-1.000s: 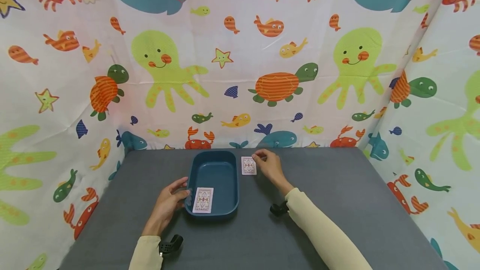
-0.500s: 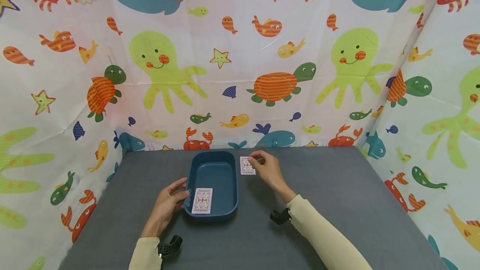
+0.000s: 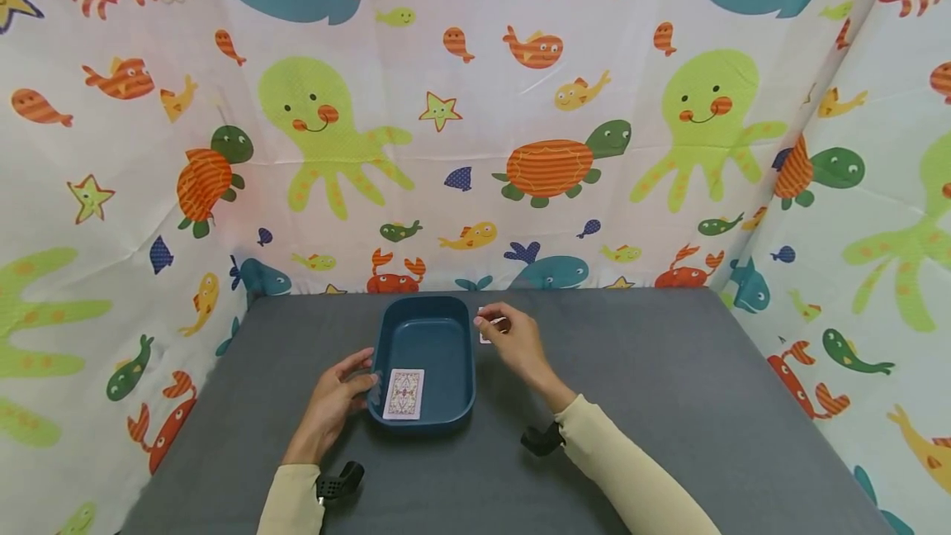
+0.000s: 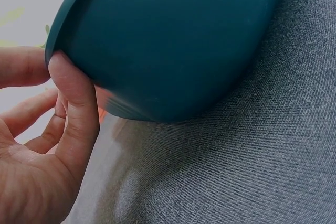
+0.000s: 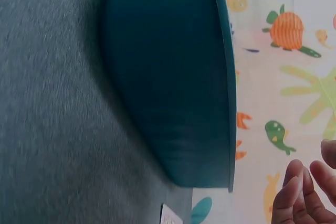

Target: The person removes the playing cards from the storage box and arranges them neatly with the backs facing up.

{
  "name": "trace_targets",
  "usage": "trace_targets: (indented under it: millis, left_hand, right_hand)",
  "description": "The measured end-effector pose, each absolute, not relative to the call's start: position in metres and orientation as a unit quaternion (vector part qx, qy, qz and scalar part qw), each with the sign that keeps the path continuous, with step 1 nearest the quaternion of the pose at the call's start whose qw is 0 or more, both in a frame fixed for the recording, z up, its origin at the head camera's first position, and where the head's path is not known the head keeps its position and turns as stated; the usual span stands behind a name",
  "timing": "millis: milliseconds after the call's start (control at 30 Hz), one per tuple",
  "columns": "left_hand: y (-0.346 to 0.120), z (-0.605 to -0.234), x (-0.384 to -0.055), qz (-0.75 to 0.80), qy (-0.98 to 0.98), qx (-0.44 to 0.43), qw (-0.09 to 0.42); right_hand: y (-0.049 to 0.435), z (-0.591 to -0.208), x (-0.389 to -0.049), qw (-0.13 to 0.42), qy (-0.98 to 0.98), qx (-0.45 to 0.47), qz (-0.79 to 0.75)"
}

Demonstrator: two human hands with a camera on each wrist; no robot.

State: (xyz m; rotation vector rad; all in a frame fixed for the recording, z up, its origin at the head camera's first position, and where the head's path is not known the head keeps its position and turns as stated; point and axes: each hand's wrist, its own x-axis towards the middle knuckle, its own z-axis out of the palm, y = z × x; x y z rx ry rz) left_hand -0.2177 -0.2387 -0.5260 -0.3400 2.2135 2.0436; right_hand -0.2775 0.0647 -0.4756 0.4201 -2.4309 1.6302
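A dark blue-green rectangular tray point(image 3: 442, 353) stands near the middle of the table. My left hand point(image 3: 330, 401) holds its left side; in the left wrist view the thumb point(image 4: 76, 90) and index finger pinch the rim. One patterned playing card point(image 3: 404, 395), back up, lies inside the tray at its near left corner. Just right of the tray, another such card point(image 3: 485, 338) rests on the table, mostly covered by my right hand point(image 3: 518, 345). That hand hovers beside the tray's right rim, fingers loosely bent, with nothing seen between them in the right wrist view.
Grey cloth covers the table point(image 3: 639, 403). A white curtain point(image 3: 461, 97) printed with sea animals rises at the back and along both sides. Each wrist wears a dark band, and the sleeves are pale yellow.
My right hand has moved left, from the loose card's right edge to over the card and close to the tray. The left hand, the tray and the card inside have stayed put.
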Motion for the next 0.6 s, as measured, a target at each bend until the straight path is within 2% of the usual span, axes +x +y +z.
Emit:
trace_targets:
  millis: [600]
  left_hand:
    - [-0.239,-0.527,-0.219,0.675,0.726,-0.116,0.056]
  right_hand:
    - [0.028,-0.472,-0.261,0.076,-0.820,0.168,0.542]
